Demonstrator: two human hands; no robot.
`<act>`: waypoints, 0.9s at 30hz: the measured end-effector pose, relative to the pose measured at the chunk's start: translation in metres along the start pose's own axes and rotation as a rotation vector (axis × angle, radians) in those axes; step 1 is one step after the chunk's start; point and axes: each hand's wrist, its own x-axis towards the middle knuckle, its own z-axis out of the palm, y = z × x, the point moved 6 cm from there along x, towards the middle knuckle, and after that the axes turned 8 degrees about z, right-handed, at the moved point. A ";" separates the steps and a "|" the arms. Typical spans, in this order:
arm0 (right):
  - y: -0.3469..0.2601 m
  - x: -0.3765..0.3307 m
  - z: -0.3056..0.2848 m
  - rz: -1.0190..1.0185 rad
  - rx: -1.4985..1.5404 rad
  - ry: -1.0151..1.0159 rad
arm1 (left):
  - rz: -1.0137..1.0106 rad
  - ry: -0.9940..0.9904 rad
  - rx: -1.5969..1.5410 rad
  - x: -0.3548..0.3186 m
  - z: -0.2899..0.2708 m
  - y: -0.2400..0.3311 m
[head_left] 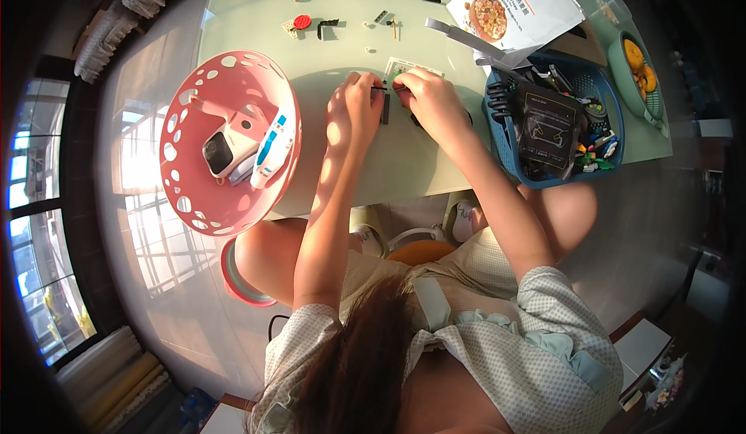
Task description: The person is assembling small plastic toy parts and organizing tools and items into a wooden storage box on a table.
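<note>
My left hand (356, 101) and my right hand (431, 98) meet over the pale table, fingertips close together. The left fingers pinch a small dark piece (379, 88), its shape mostly covered. My right thumb and fingers are pinched too, with a dark bit showing at their tips; what it is I cannot make out. Just beyond the fingers lies a pale flat plate (398, 64), partly covered by my right hand, with some green near it. A dark strip-like piece (386, 111) lies between my hands.
Small toy bricks lie scattered farther back, among them a red round piece (302, 22) and a black angled piece (328, 27). At left stands a pink basket (176, 135) holding a phone. At right are a blue basket (497, 135), a white printed bag (536, 6) and a green bowl (618, 65).
</note>
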 end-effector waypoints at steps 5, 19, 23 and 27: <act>0.014 -0.002 -0.009 0.180 0.147 0.035 | -0.030 -0.015 0.015 0.007 0.003 0.002; 0.012 -0.006 -0.017 0.176 0.278 0.078 | 0.076 0.031 -0.032 0.018 0.019 -0.005; 0.012 -0.009 -0.021 0.180 0.352 0.087 | -0.001 0.002 -0.099 0.017 -0.004 0.013; 0.002 -0.013 -0.025 0.200 0.397 0.101 | -0.102 -0.019 -0.138 0.005 -0.030 0.031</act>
